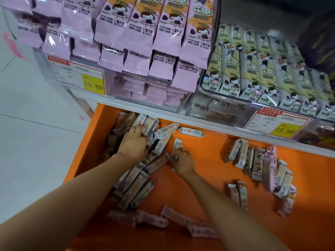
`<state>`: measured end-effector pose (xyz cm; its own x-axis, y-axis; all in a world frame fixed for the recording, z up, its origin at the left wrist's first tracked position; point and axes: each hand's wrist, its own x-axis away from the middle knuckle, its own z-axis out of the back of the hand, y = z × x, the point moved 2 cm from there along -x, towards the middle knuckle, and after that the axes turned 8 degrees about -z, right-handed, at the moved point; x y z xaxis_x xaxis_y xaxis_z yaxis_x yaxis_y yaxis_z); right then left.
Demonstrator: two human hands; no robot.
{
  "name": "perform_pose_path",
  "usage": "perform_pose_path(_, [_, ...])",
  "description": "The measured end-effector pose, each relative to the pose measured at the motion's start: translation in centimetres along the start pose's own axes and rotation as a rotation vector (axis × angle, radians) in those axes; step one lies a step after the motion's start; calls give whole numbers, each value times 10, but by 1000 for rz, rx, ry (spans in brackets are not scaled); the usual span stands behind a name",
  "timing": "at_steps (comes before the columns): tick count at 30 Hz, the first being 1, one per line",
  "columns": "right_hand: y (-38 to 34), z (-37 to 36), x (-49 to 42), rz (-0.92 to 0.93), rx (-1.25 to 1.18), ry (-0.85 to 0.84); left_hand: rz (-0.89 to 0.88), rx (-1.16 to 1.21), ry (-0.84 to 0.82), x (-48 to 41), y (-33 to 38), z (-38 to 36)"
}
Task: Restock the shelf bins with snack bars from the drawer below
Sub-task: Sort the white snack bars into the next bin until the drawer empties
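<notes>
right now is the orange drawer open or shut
Open. The drawer is pulled out from under the shelf, its orange floor and loose snack bars exposed, left hand and right hand among them.

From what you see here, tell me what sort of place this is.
Most likely a shop's snack aisle: clear shelf bins of wrapped bars, price tags reading 15.80, an orange stock drawer open below.

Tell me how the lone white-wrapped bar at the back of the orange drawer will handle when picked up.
The lone bar looks small and slim, so it is probably light. Its flat-sided shape, lying on the drawer floor, suggests it will slide rather than roll. The glossy wrapper with crimped ends may be slippery.
</notes>
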<state>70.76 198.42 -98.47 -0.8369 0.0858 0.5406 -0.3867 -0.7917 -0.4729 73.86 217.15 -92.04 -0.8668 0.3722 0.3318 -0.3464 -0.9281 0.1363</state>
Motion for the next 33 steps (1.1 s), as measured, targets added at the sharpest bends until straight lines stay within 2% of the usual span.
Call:
perform_pose_path(3, [4,7,3,33,-91,12,-15,59,-8,1,2,-2])
perform_pose_path(10, [10,10,3,90,-70,-62,3,246,-130,8,5,-1])
perform_pose_path(22, [24,22,15,51,-96,-53,0,464,-162,3,22,-8])
perform_pose_path(33, [23,48,31,85,-338,-43,155,798,8,11,23,1])
